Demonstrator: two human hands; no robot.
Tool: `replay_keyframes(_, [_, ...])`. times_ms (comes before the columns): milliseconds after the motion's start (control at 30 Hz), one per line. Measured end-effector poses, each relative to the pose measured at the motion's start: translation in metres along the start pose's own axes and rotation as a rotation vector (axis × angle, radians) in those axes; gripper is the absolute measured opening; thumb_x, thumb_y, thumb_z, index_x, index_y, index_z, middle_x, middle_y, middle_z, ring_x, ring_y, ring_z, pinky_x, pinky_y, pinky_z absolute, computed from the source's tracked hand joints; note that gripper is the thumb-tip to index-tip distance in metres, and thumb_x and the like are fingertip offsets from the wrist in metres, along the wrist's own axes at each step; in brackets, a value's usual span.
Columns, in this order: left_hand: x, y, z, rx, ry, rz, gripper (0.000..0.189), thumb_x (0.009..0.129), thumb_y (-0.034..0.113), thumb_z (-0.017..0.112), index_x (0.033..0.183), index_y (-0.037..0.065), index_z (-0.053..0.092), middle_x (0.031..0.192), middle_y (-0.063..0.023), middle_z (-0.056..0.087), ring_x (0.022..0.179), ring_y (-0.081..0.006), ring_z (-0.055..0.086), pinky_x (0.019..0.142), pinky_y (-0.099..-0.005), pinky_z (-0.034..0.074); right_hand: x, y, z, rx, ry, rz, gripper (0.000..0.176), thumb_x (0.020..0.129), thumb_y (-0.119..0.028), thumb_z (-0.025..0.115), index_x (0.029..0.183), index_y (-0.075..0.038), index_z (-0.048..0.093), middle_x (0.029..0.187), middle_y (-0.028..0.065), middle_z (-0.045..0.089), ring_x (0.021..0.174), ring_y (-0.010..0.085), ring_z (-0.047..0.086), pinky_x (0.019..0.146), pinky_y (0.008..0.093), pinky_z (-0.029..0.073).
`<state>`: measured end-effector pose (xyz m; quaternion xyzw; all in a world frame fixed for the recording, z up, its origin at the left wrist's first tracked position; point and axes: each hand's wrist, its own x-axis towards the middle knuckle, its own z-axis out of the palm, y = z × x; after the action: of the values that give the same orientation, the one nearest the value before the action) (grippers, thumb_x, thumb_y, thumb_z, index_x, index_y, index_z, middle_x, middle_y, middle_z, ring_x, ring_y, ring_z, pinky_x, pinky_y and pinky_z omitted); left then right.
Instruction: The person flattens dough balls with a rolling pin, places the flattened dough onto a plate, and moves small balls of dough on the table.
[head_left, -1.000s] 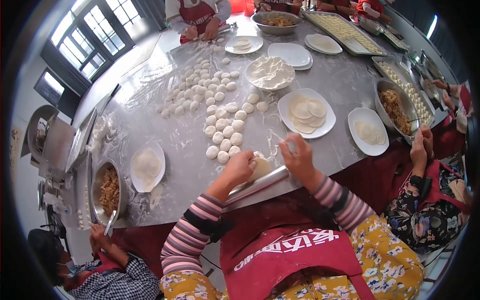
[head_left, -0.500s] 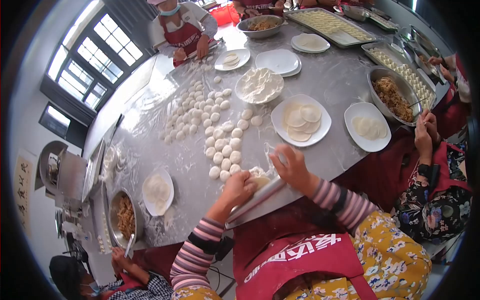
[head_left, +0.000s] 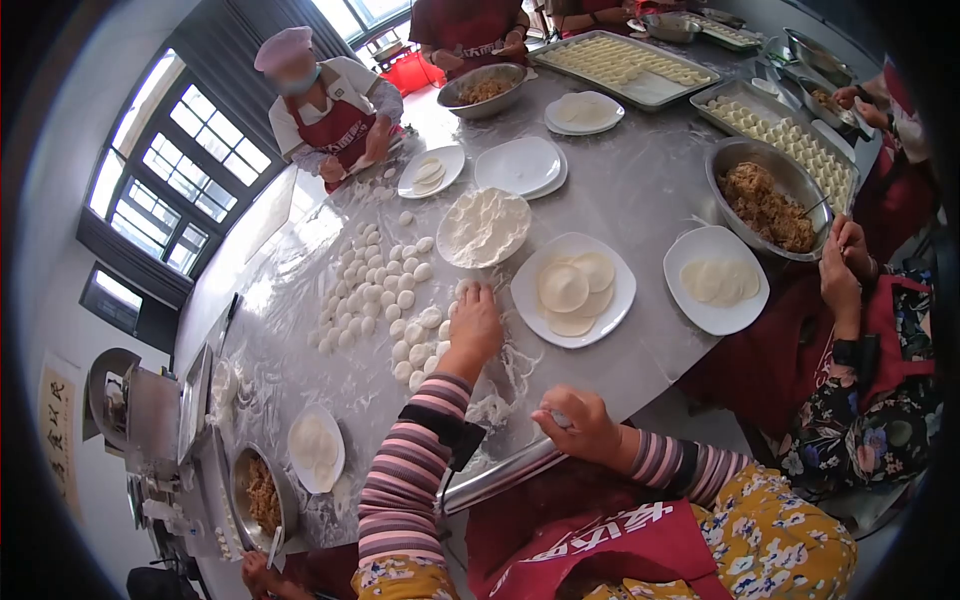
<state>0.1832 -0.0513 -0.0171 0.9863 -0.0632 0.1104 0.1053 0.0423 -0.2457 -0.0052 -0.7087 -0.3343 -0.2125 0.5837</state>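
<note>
My left hand (head_left: 476, 322) reaches forward over the table, fingers stretched out and touching the small round dough pieces (head_left: 417, 353) beside the flour bowl. The hand hides several of these pieces. Near the table's front edge, my right hand (head_left: 582, 424) is closed around something with a pale, rounded end; its kind is not clear. To the right of my left hand, a white plate (head_left: 624, 311) holds several thin, round dough wrappers (head_left: 563, 287). Loose flour (head_left: 490, 410) is smeared on the table between my hands. A bowl of flour (head_left: 485, 228) stands just beyond my left hand.
Right, a metal bowl (head_left: 722, 160) of filling stands near a plate of wrappers (head_left: 742, 312). Trays of dumplings (head_left: 625, 62) lie at the back. Lower left are another plate (head_left: 335, 440) and a filling bowl (head_left: 240, 475). A co-worker (head_left: 325, 110) stands across the table; others sit close.
My left hand has moved from the front edge forward to the dough pieces. My right hand has lowered. The wrapper by my left hand is gone from the edge, and the view has shifted.
</note>
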Motion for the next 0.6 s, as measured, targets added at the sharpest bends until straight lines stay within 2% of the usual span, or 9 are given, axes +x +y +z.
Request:
replay_keyframes(67, [-0.012,-0.011,0.012,0.219,0.139,0.237,0.039,0.081,0.008,0.054,0.118,0.0,0.05,0.116,-0.0205,0.055,0.111,-0.0356,0.052,0.093,-0.0416,0.043,0.001,-0.001,0.0,-0.001,0.013,0.0,0.024,0.079,-0.003,0.068,0.094,-0.004,0.05,0.075,0.0142,0.057,0.062,0.0351,0.059,0.052,0.0389,0.047])
replay_keyframes(100, [-0.018,-0.006,0.005,0.216,0.128,0.232,0.039,0.081,0.008,0.054,0.118,0.0,0.05,0.116,-0.0205,0.055,0.111,-0.0356,0.052,0.093,-0.0416,0.043,0.0,-0.003,0.0,0.004,0.025,-0.003,0.023,0.079,-0.003,0.068,0.094,-0.004,0.05,0.075,0.014,0.057,0.062,0.035,0.059,0.052,0.0388,0.047])
replay_keyframes(167, [-0.041,0.012,-0.031,0.057,-0.187,0.193,0.034,0.077,0.004,0.054,0.111,0.002,0.055,0.113,-0.0181,0.057,0.107,-0.0347,0.053,0.089,-0.0409,0.045,0.0,-0.004,0.0,-0.008,0.026,0.003,0.023,0.08,-0.003,0.068,0.094,-0.004,0.05,0.075,0.0139,0.057,0.062,0.035,0.059,0.052,0.0386,0.047])
replay_keyframes(267, [-0.081,0.024,-0.057,0.062,-0.316,0.189,0.028,0.075,0.001,0.053,0.103,0.004,0.058,0.11,-0.0163,0.057,0.103,-0.0338,0.054,0.085,-0.0408,0.046,-0.001,-0.008,0.0,0.031,0.014,0.012,0.022,0.08,-0.003,0.068,0.094,-0.003,0.05,0.075,0.0134,0.058,0.062,0.0342,0.059,0.052,0.0373,0.047])
replay_keyframes(333, [-0.101,0.016,-0.059,0.004,-0.237,0.146,0.021,0.074,0.004,0.059,0.095,0.005,0.061,0.101,-0.0162,0.059,0.095,-0.0344,0.056,0.08,-0.0417,0.047,0.001,-0.01,-0.002,0.011,0.038,0.016,0.021,0.08,-0.002,0.067,0.092,-0.003,0.05,0.074,0.0132,0.058,0.061,0.0331,0.059,0.052,0.0361,0.047])
replay_keyframes(400, [-0.114,0.006,-0.065,-0.244,-0.358,-0.014,0.016,0.072,0.01,0.068,0.086,0.003,0.062,0.086,-0.0147,0.062,0.081,-0.0314,0.06,0.072,-0.0385,0.049,0.001,-0.013,-0.002,0.014,0.035,0.014,0.02,0.08,-0.001,0.067,0.09,-0.003,0.051,0.072,0.0127,0.058,0.06,0.0318,0.06,0.052,0.035,0.047])
replay_keyframes(433, [-0.116,0.001,-0.067,-0.408,-0.424,-0.129,0.018,0.071,0.014,0.072,0.079,0.001,0.062,0.071,-0.0098,0.062,0.066,-0.0219,0.06,0.062,-0.0332,0.048,0.002,-0.012,-0.002,0.01,0.022,0.042,0.02,0.079,0.0,0.067,0.09,-0.003,0.051,0.072,0.0125,0.058,0.06,0.0316,0.06,0.052,0.0347,0.046])
replay_keyframes(533, [-0.135,-0.016,-0.06,-0.626,-0.441,-0.282,0.015,0.076,0.012,0.07,0.08,0.0,0.062,0.068,-0.0054,0.062,0.062,-0.0132,0.058,0.057,-0.0281,0.046,0.016,-0.008,0.005,-0.012,0.016,0.032,0.021,0.078,0.001,0.068,0.089,-0.003,0.051,0.071,0.0124,0.058,0.06,0.0312,0.06,0.052,0.0346,0.046])
replay_keyframes(600, [-0.144,-0.017,-0.063,-0.682,-0.424,-0.318,0.015,0.077,0.012,0.069,0.08,-0.001,0.062,0.069,-0.0049,0.062,0.063,-0.0119,0.058,0.057,-0.0274,0.046,0.036,-0.003,0.014,-0.08,0.032,-0.092,0.02,0.078,0.001,0.068,0.089,-0.003,0.052,0.071,0.0134,0.058,0.06,0.0319,0.06,0.051,0.0355,0.045])
